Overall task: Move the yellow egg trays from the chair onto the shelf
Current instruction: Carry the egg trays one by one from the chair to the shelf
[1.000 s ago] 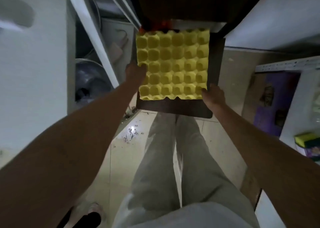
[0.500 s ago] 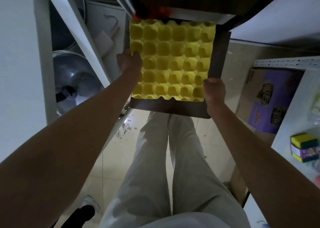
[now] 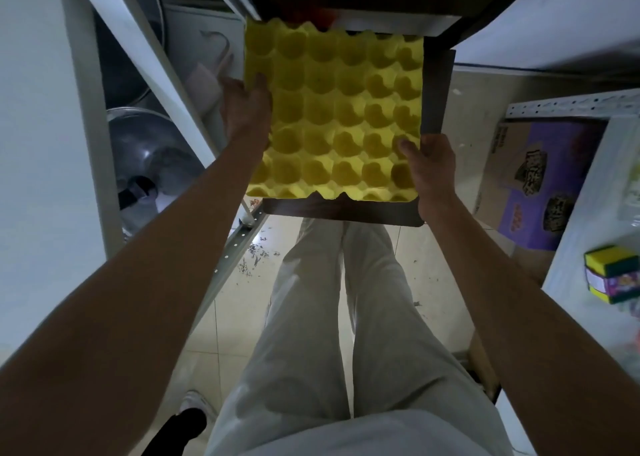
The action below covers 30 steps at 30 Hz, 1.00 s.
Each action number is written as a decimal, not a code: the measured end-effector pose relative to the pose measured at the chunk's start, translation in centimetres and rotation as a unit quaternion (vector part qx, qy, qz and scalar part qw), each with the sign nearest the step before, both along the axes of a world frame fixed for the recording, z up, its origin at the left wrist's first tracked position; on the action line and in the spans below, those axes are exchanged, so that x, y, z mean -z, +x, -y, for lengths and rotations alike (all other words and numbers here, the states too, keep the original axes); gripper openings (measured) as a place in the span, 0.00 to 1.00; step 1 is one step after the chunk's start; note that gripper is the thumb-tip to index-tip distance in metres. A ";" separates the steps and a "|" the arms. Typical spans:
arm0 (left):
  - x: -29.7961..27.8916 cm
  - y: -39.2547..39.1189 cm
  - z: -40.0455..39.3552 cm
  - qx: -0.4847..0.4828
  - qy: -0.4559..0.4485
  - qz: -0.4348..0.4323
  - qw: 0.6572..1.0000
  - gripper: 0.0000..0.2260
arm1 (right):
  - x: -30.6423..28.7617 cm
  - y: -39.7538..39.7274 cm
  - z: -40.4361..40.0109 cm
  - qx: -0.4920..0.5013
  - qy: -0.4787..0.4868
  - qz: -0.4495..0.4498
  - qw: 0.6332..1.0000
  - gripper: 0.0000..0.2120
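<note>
Both hands grip the yellow egg tray (image 3: pixel 334 116), held over the dark chair seat (image 3: pixel 434 95). Left hand (image 3: pixel 246 107) clamps the tray's left edge, thumb on top in a cup, fingers hidden under. Right hand (image 3: pixel 431 164) pinches the near right corner, thumb pressed into a cup. Can't tell if the tray touches the seat. White metal shelf (image 3: pixel 166 74) stands left, with a steel pot lid (image 3: pixel 152 154) inside. Purple box (image 3: pixel 540 178) on the floor at right.
</note>
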<state>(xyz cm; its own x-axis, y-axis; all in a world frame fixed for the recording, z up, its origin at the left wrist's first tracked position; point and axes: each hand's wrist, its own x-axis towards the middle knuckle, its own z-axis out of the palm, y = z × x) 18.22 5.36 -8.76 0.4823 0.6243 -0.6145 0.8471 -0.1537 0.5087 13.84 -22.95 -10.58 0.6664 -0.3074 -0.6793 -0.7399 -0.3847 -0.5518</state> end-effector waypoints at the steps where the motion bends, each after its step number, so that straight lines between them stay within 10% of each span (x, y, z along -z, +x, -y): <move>1: -0.8 -0.2 0.2 0.003 -0.001 0.005 1.000 0.16 | -0.8 -0.4 0.2 0.007 0.012 0.012 1.000 0.12; 16: -14.9 -3.0 13.4 0.231 -0.115 0.099 0.961 0.17 | -19.5 -15.9 8.8 0.315 -0.024 0.108 0.943 0.13; 30: -30.8 -15.5 34.3 0.576 -0.164 0.173 0.782 0.12 | -33.3 -39.6 16.3 0.561 -0.001 0.162 0.812 0.09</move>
